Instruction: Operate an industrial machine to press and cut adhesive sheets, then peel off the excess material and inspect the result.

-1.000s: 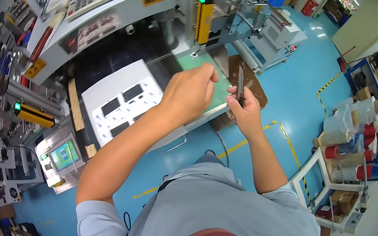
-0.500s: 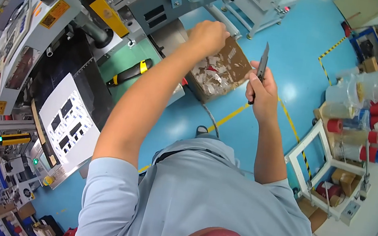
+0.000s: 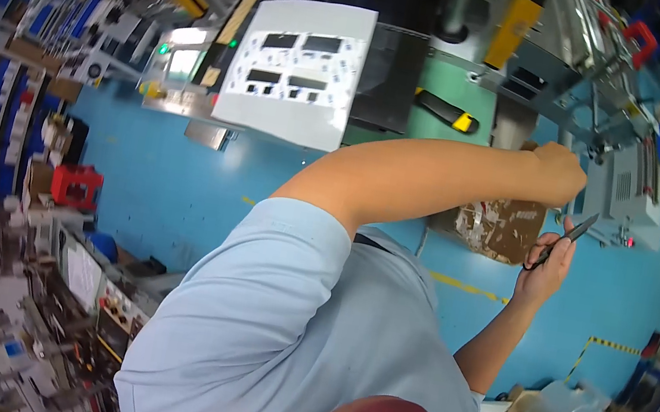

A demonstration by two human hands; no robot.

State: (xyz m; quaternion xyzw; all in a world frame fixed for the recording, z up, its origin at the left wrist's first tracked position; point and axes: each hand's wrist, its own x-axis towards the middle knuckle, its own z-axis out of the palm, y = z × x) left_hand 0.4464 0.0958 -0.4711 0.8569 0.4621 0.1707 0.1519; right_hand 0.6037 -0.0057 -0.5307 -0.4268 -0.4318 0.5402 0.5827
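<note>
My left hand [image 3: 560, 176] is closed, held out over the far side of a brown cardboard box [image 3: 526, 226]. What its fingers hold, if anything, is hidden. Scraps of clear and whitish film lie in the box, partly covered by my left forearm. Just right of the box, my right hand [image 3: 543, 277] grips a dark craft knife [image 3: 577, 230] with its blade pointing up and away. A second knife, black and yellow [image 3: 448, 112], rests on a green surface [image 3: 447, 77] beyond my left forearm.
A white sheet with black rectangles [image 3: 282, 115] lies on a machine's black bed [image 3: 389, 85]. Grey machinery [image 3: 525, 86] stands behind the box, and a white wheeled machine [image 3: 631, 191] at the far right. A red stool [image 3: 76, 186] and shelving are at left.
The view has swung left, so the machine bed and box appear farther right. Both hands stay by the box; my right hand still grips the craft knife, its blade now more slanted.
</note>
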